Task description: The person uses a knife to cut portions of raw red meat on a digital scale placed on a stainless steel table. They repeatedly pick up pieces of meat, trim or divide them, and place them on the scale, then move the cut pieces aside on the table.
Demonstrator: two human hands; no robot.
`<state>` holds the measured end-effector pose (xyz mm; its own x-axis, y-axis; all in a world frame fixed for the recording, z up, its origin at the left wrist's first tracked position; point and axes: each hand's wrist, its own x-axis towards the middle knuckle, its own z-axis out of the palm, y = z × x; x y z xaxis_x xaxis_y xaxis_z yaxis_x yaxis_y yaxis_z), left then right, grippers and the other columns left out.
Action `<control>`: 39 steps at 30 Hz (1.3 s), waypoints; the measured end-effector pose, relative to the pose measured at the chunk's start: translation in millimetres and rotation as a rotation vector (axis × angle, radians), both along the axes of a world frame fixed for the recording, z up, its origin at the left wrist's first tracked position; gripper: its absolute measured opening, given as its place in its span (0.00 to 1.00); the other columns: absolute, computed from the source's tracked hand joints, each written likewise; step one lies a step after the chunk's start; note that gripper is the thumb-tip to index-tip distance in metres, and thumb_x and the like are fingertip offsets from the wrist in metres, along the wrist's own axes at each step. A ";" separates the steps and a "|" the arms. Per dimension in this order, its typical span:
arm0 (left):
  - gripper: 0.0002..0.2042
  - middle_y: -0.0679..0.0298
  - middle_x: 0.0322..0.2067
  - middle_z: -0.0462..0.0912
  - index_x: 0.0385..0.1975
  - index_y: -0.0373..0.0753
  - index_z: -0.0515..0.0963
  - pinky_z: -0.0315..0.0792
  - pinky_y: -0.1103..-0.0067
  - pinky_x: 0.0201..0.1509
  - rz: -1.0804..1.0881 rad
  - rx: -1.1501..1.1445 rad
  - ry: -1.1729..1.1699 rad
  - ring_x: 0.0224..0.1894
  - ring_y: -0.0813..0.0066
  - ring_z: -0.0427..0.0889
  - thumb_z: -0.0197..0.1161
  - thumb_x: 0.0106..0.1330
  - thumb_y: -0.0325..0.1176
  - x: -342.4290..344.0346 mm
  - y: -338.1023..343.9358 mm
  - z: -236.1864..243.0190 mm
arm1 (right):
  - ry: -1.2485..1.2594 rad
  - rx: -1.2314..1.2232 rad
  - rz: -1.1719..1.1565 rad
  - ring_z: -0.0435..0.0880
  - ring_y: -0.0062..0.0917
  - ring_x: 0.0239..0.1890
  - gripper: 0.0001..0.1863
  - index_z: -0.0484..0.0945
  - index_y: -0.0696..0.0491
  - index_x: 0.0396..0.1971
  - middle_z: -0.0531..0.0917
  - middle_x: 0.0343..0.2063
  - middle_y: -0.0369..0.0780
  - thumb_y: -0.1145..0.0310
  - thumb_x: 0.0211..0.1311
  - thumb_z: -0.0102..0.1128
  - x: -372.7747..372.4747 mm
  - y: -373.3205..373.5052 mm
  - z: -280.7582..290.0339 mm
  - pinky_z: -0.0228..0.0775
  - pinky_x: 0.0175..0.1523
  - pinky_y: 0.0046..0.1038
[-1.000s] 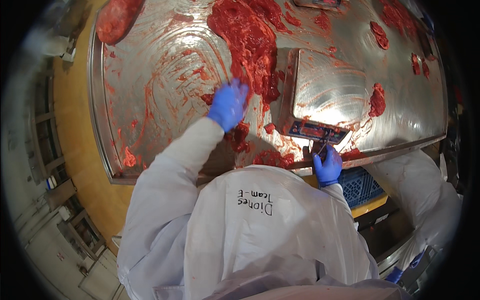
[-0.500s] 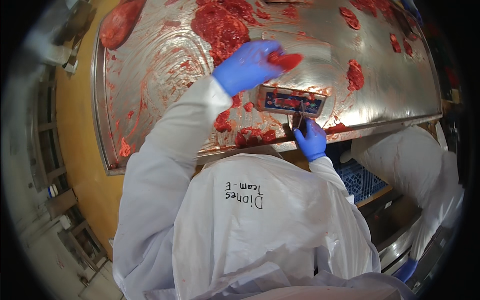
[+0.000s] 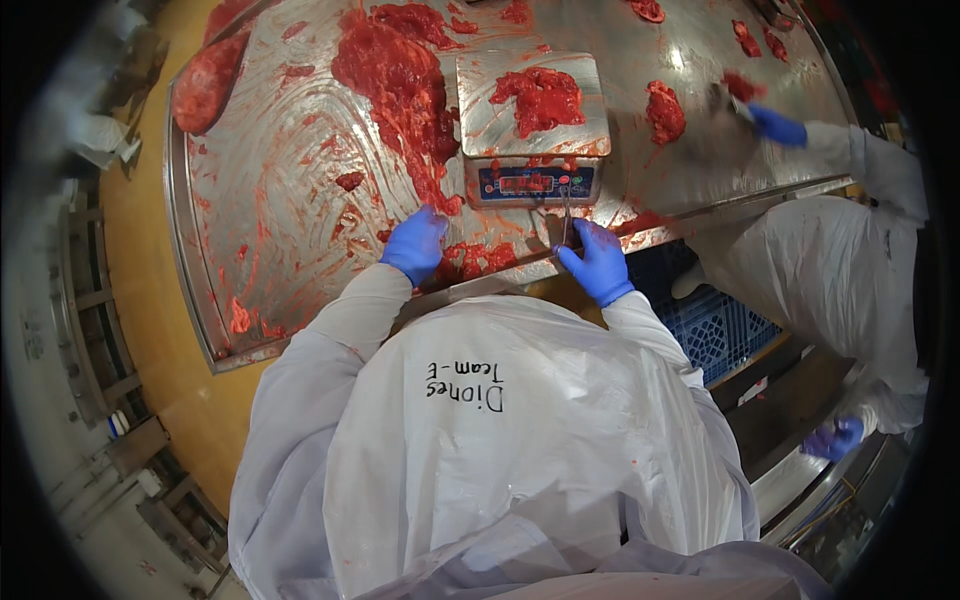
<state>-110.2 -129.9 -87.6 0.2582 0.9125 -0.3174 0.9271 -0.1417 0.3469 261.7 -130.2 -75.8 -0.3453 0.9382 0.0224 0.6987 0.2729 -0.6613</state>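
Note:
My left hand [image 3: 416,245], in a blue glove, is over the near part of the steel table, fingers stretched out and holding nothing. Right of it, close to the table's front edge, my gloved right hand [image 3: 597,262] has thumb and fingers around a thin metal tool [image 3: 566,213]; its exact kind is unclear. The tool points up in front of a digital scale [image 3: 478,190]. A flat red piece of meat [image 3: 548,104] lies on the scale's steel plate. Small meat scraps [image 3: 472,262] are between my hands.
A large heap of red meat [image 3: 395,85] spreads left of the scale, with a big rounded piece [image 3: 208,85] at the far left. Another piece [image 3: 664,113] lies to the right. A co-worker's gloved hand [image 3: 777,127] holds a blurred blade there. Blue crates [image 3: 715,320] stand below.
My left hand has let go of the red meat piece and drawn back toward me; meat now lies on the scale. A co-worker's hand has come in at the right. The view has shifted.

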 end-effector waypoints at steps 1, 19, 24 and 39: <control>0.11 0.50 0.40 0.81 0.43 0.37 0.81 0.80 0.61 0.47 0.001 0.038 -0.030 0.42 0.49 0.85 0.66 0.61 0.29 -0.3 -8.8 -6.9 | 0.007 -0.045 -0.003 0.86 0.44 0.41 0.28 0.80 0.56 0.52 0.86 0.40 0.47 0.51 0.60 0.72 -1.7 0.8 4.0 0.77 0.50 0.43; 0.24 0.49 0.52 0.82 0.58 0.37 0.82 0.79 0.71 0.57 0.060 0.258 -0.809 0.52 0.59 0.85 0.74 0.59 0.32 66.3 176.7 132.3 | 0.505 -0.344 -0.282 0.87 0.25 0.47 0.24 0.79 0.59 0.58 0.88 0.45 0.43 0.64 0.67 0.72 -23.2 7.0 20.4 0.78 0.56 0.28; 0.14 0.52 0.42 0.82 0.47 0.37 0.83 0.80 0.70 0.54 0.089 0.368 -0.314 0.48 0.54 0.85 0.70 0.60 0.28 45.9 145.7 105.1 | 0.666 -0.607 -0.036 0.85 0.21 0.43 0.19 0.81 0.59 0.55 0.87 0.41 0.38 0.67 0.68 0.69 -59.9 61.1 59.6 0.78 0.53 0.27; 0.08 0.55 0.31 0.79 0.34 0.33 0.76 0.76 0.70 0.40 0.098 0.298 -0.572 0.33 0.60 0.81 0.66 0.56 0.23 56.4 101.2 88.2 | 1.218 -1.181 0.052 0.82 0.22 0.35 0.16 0.83 0.59 0.50 0.84 0.33 0.37 0.62 0.73 0.64 -81.9 104.2 60.3 0.76 0.47 0.28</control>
